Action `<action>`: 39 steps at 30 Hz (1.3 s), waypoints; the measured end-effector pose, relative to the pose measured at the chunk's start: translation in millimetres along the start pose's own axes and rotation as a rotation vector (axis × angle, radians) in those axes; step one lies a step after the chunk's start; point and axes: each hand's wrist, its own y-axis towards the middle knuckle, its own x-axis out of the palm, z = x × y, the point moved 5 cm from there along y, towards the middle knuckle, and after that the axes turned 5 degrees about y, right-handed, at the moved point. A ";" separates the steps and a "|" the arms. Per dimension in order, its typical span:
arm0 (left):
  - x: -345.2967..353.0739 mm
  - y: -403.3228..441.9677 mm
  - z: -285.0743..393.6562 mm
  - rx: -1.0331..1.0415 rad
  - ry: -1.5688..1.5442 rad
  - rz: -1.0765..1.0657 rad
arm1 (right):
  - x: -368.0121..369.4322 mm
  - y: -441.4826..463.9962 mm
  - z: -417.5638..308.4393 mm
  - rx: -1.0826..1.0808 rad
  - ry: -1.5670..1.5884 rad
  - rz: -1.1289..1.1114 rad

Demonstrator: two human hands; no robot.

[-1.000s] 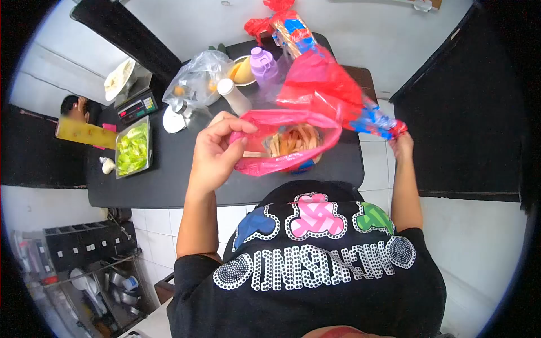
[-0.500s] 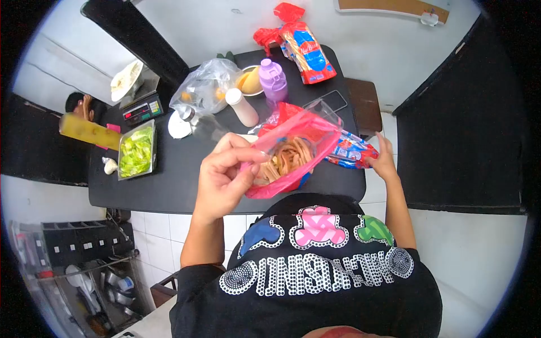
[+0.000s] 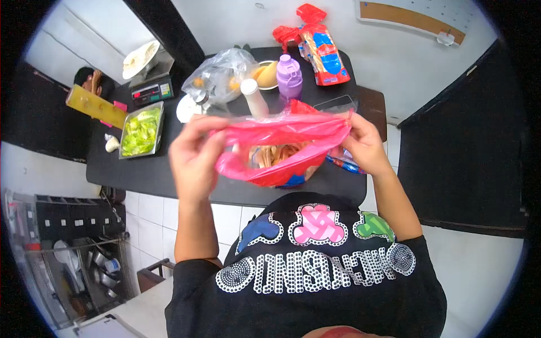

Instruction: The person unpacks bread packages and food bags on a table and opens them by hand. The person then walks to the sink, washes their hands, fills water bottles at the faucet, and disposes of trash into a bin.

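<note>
My left hand [image 3: 194,158] pinches one side of the rim of a pink-red plastic bread bag [image 3: 253,132]. On the opposite side of the rim, my right hand [image 3: 365,143] grips the plastic with its fingers closed. The bag's mouth is spread wide between them and faces me. Sliced bread [image 3: 276,155] shows inside, its edges upward. Below my right hand, part of a blue and red plastic wrapper [image 3: 345,163] lies on the black table [image 3: 146,177]. A white bottle [image 3: 255,98] and a purple bottle [image 3: 289,79] stand just behind the bag.
A tray of lettuce [image 3: 142,132], a yellow container [image 3: 96,107] and a digital scale [image 3: 152,93] are at left. A clear plastic bag [image 3: 220,73] and a bowl [image 3: 272,85] sit farther back. Another bread pack [image 3: 327,56] stands back right. A person [image 3: 93,81] is beyond the table.
My right hand has moved left from the blue and red wrapper and taken hold of the bread bag's rim. The bag's mouth is now stretched wider between both hands.
</note>
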 end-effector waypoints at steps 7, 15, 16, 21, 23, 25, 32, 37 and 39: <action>14.8 -4.7 -16.3 -0.095 -0.449 0.075 | 30.7 -2.3 -9.0 -0.224 -0.045 -0.026; 57.5 2.5 2.9 -0.066 -0.523 -0.252 | 72.6 9.1 -35.0 -0.385 -0.680 -0.083; 42.2 8.6 -1.8 0.077 -0.491 -0.226 | 66.3 4.4 -56.0 -0.392 -0.567 -0.058; 24.2 10.7 -110.5 -0.024 0.053 -0.629 | 66.3 9.4 -69.2 -0.445 -0.687 -0.050; 39.1 -14.3 -156.9 -0.133 0.109 -0.795 | 73.8 19.5 -38.1 -0.342 -0.854 -0.162; 64.1 -45.8 -159.3 -0.563 0.007 -0.954 | 82.7 24.2 -28.8 -0.428 -0.887 -0.099; 122.9 -58.6 -190.0 -0.446 0.269 -0.707 | 96.9 32.8 -26.7 -0.479 -0.940 -0.090; 124.3 -59.6 -204.3 -0.148 0.055 -0.357 | 71.2 32.2 -18.1 -0.442 -0.870 0.028; 126.2 -57.0 -200.2 -0.095 0.019 -0.329 | 60.3 30.4 -18.3 -0.391 -0.831 0.069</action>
